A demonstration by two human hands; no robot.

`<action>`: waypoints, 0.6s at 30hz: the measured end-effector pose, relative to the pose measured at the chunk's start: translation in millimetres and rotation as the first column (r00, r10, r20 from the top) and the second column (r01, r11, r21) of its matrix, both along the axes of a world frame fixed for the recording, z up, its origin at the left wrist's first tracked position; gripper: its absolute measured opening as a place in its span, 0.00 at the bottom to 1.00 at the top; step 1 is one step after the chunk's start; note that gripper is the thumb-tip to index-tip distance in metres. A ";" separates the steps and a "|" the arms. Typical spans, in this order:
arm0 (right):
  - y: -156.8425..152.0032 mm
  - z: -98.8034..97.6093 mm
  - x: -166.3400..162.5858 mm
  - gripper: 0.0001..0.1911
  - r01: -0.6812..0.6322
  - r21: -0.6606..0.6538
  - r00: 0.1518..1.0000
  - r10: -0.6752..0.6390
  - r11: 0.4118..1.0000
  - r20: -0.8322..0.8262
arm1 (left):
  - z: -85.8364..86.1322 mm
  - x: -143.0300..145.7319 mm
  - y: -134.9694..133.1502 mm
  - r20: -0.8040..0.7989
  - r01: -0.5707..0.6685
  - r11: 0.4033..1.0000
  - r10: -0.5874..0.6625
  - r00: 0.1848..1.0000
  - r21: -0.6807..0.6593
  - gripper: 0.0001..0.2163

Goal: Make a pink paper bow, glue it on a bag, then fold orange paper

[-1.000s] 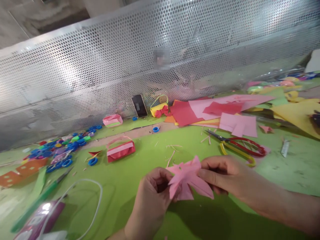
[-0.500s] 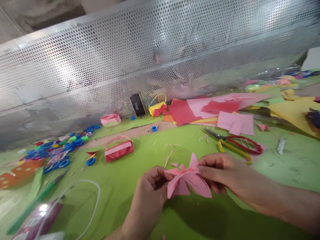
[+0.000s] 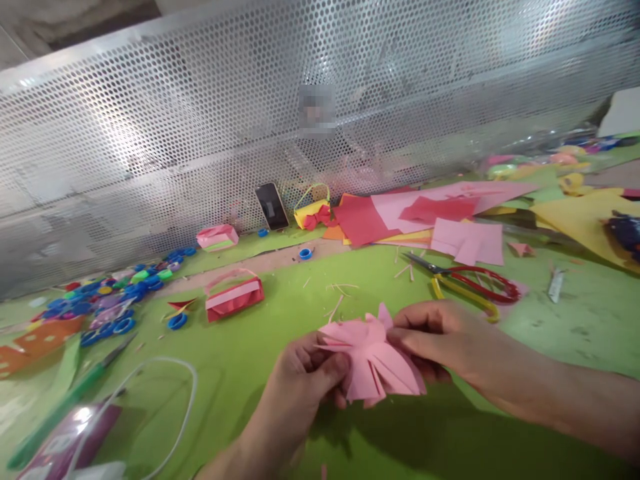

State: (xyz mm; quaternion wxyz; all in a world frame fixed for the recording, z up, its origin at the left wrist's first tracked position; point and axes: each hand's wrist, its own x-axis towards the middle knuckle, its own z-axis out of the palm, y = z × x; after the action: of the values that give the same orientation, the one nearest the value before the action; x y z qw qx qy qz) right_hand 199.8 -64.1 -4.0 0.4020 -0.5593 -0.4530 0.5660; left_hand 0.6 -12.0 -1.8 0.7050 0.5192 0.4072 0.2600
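A pink paper flower (image 3: 375,360) with several pointed petals is held just above the green tabletop. My left hand (image 3: 307,380) pinches its left petals, thumb on top. On the other side, my right hand (image 3: 440,340) grips the right edge between thumb and fingers. Both hands' fingertips are partly hidden behind the paper. Scissors (image 3: 445,273) with one red and one yellow handle lie open just beyond my right hand. Thin paper scraps (image 3: 343,293) are scattered past the flower.
A red paper handbag (image 3: 235,298), a pink one (image 3: 217,237) and a yellow one (image 3: 313,215) stand beyond. A phone (image 3: 273,207) leans on the perforated metal panel (image 3: 210,127). Bottle caps (image 3: 120,293), a green-handled knife (image 3: 65,407) and a white cable (image 3: 193,393) lie left; coloured paper sheets (image 3: 360,220) right.
The flower has tipped so more of its face and petals show. My left thumb has come up over the left petals. The right hand has barely moved.
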 end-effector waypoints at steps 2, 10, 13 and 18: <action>-0.3 -0.6 0.7 0.14 -0.009 0.001 1.000 0.009 1.000 0.017 | 3.2 -0.2 0.9 0.012 0.043 0.998 -0.042 0.999 -0.035 0.19; -5.3 8.3 1.0 0.16 -0.096 0.420 0.830 -0.160 0.903 0.535 | -0.6 0.5 3.7 -0.052 0.004 1.000 -0.003 0.999 0.010 0.11; -7.8 9.9 -0.3 0.18 -0.138 0.470 0.792 -0.188 0.872 0.580 | -7.3 1.0 3.4 -0.064 -0.119 0.990 0.123 0.990 0.070 0.07; -5.7 10.7 -0.9 0.18 -0.093 0.370 0.846 -0.123 0.925 0.519 | -1.6 4.6 -0.1 -0.023 -0.166 0.975 0.171 0.985 0.148 0.12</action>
State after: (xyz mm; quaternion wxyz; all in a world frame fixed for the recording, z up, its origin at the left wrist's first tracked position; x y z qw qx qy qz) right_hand 198.9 -69.7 6.7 0.3656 -0.6089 -0.6432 0.2862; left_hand 5.2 -12.1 -3.4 0.6332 0.5375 0.4422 0.3386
